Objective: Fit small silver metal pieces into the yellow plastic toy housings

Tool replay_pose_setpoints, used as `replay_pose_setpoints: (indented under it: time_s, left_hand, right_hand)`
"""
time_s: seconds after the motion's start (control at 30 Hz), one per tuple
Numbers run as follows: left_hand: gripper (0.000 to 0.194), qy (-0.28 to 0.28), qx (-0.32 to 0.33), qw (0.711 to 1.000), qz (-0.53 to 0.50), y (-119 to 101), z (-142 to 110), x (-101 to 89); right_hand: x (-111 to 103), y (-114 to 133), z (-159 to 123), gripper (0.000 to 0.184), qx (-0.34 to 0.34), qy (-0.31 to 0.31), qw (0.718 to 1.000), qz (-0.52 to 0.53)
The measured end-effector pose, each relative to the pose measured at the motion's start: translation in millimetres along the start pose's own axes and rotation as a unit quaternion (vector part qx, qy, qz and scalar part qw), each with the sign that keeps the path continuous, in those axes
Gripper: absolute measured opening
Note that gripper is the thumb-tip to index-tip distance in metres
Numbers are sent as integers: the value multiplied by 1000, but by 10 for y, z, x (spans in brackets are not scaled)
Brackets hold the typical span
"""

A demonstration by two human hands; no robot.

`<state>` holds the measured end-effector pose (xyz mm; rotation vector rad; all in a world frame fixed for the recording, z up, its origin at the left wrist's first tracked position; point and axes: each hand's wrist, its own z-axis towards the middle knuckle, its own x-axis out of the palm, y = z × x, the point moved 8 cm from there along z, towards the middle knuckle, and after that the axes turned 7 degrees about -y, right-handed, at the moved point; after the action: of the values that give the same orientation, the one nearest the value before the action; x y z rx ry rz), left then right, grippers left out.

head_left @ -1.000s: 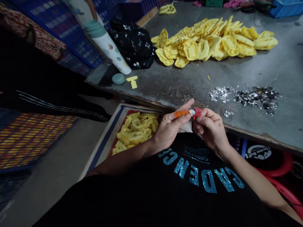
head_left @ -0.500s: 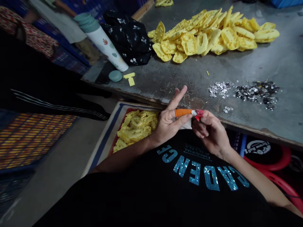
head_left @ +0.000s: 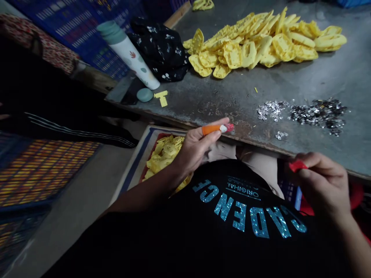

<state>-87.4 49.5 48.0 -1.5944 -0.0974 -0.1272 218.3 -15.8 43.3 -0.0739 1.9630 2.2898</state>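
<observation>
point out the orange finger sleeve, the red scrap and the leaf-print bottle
Orange finger sleeve (head_left: 210, 129): head view, middle of its orange part.
Red scrap (head_left: 297, 166): head view, the part showing beyond the right hand's (head_left: 327, 183) fingertips.
Leaf-print bottle (head_left: 136, 63): head view, middle of its white body.

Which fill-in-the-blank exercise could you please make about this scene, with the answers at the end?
On the left hand, an orange cover encloses one ____.
The right hand pinches a scrap whose colour is ____.
Beside the bottle is a bag whose main colour is ____.
The largest heap on the table is coloured ____.
finger; red; black; yellow
</observation>
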Motion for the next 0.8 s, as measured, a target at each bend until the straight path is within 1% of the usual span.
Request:
replay_pose_setpoints:
  time_s: [0.07, 0.1, 0.13, 0.17, 0.23, 0.27, 0.3, 0.33, 0.37, 0.4, 0.47, 0.53, 0.57, 0.63, 0.67, 0.7, 0.77, 0.8]
  left_hand:
    - [24, 20, -105, 991, -81, 180, -50, 146]
    - [24, 37, -145, 983, -108, 244, -80, 226]
    - [24, 57, -175, 974, -128, 290, -107, 299]
    - [24, 73, -197, 967, -144, 320, -126, 356]
    - [24, 86, -221, 957, -166, 351, -137, 416]
    - [25, 89, -231, 954, -172, 364, -137, 436]
    - [27, 91, -239, 951, -174, 375, -137, 456]
    - [29, 94, -244, 949, -174, 383, -138, 478]
    - [31, 97, -243, 950, -170, 384, -139, 501]
    - [31, 96, -234, 954, -163, 376, -137, 518]
    - [26, 72, -189, 969, -145, 329, -119, 511]
    - [20, 37, -132, 984, -114, 255, -112, 473]
    - [18, 25, -107, 990, -94, 213, -118, 457]
    - [12, 29, -68, 996, -49, 123, -144, 461]
    - [10, 35, -49, 998, -24, 72, -156, 467]
    - [9, 40, -24, 999, 1, 12, -165, 471]
    - [6, 46, 49, 996, 64, -135, -174, 476]
    - [5, 49, 93, 989, 101, -211, -179, 484]
  right_hand:
    - [-206, -246, -170, 23, 6, 24, 994, -102]
    - [-301, -412, -265, 23, 14, 36, 987, -154]
    - [-383, -597, -370, 24, 19, 54, 974, -218]
    - [-474, -774, -474, 27, 15, 61, 955, -290]
    - [-651, -1117, -680, 31, 11, 71, 890, -451]
    - [-710, -1245, -771, 34, 6, 79, 862, -501]
    - [-756, -1336, -845, 35, 2, 83, 839, -538]
    - [-787, -1376, -894, 34, -5, 79, 825, -559]
    - [-796, -1371, -916, 32, -14, 72, 819, -569]
    - [-787, -1321, -911, 31, -30, 59, 819, -569]
    - [-714, -1150, -840, 30, -70, 35, 827, -557]
    - [-603, -1000, -724, 16, -92, 33, 827, -554]
    - [-547, -953, -662, 15, -90, 39, 824, -558]
    - [-453, -869, -547, 19, -75, 43, 821, -564]
    - [-408, -805, -494, 21, -71, 35, 829, -553]
    - [-354, -724, -444, 29, -69, 24, 847, -526]
    - [-209, -514, -341, 46, -69, 4, 904, -422]
    - [-103, -401, -285, 47, -67, 7, 935, -349]
